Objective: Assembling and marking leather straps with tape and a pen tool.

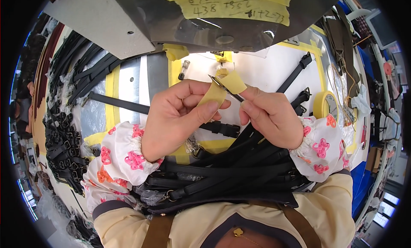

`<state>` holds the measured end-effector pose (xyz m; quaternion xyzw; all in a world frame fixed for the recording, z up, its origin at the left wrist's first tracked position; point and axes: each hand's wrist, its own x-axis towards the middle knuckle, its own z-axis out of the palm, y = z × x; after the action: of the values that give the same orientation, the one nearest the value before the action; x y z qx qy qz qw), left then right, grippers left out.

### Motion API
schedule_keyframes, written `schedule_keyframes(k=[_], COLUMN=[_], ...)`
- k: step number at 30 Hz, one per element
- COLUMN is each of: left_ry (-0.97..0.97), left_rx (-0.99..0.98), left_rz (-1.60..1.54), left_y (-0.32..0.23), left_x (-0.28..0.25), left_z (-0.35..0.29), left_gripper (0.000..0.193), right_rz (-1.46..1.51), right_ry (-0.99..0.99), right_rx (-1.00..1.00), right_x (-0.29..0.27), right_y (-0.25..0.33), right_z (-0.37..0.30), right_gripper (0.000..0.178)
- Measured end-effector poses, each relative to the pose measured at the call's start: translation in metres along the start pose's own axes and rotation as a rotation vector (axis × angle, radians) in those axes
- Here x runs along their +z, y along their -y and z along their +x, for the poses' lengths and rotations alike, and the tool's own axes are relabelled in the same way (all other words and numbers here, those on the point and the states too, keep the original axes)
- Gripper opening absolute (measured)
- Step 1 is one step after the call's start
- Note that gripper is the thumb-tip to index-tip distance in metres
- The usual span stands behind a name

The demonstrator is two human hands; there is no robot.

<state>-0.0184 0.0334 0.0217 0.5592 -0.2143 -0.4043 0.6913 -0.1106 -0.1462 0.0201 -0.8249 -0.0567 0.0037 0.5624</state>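
My left hand (165, 119) pinches a strip of yellow tape (210, 103) between thumb and fingers, over the white work surface. In my right hand (274, 119) is a slim, dark, pointed metal tool (235, 95); its exact kind is hard to make out. Its tip points up and left, past the top end of the strip. A second yellow tape piece (233, 82) sits beside the tool, next to my right fingertips. Below both hands, black buckled straps (231, 173) lie heaped across my lap and the near edge.
A dark machine body (222, 38) with yellow notes overhangs the far side. Near its base lies a small clear cylinder (184, 70). A yellow tape roll (325, 104) is at the right. More black straps (62, 151) pile up at the left.
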Motion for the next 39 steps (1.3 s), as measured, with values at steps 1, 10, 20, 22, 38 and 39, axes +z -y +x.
schedule_keyframes(k=[1,10,20,22,38,39], left_ry=[-0.007,-0.011,-0.033,-0.011,0.108,0.107], left_rx=[-0.004,-0.016,0.028,0.006,0.095,0.095], left_rz=[0.004,-0.014,0.05,0.066,0.089,0.089], left_y=[0.0,0.002,0.001,0.001,0.008,0.006], left_x=[0.0,0.0,0.001,-0.001,-0.013,-0.014], left_z=[0.0,0.0,-0.004,-0.005,-0.002,-0.002], left_gripper=[0.021,0.02,0.02,0.02,0.027,0.027], right_rz=[-0.029,0.043,0.626,0.66,0.839,0.84], right_ry=[-0.015,0.007,0.138,0.159,0.278,0.279], right_rx=[-0.04,-0.003,0.344,0.359,0.441,0.441], right_x=[0.001,0.0,-0.009,-0.012,-0.018,-0.018], right_y=[-0.001,0.004,0.008,0.007,0.004,0.005], right_z=[0.0,0.001,0.002,0.002,0.0,0.0], right_gripper=[0.046,0.048,0.038,0.038,0.043,0.043])
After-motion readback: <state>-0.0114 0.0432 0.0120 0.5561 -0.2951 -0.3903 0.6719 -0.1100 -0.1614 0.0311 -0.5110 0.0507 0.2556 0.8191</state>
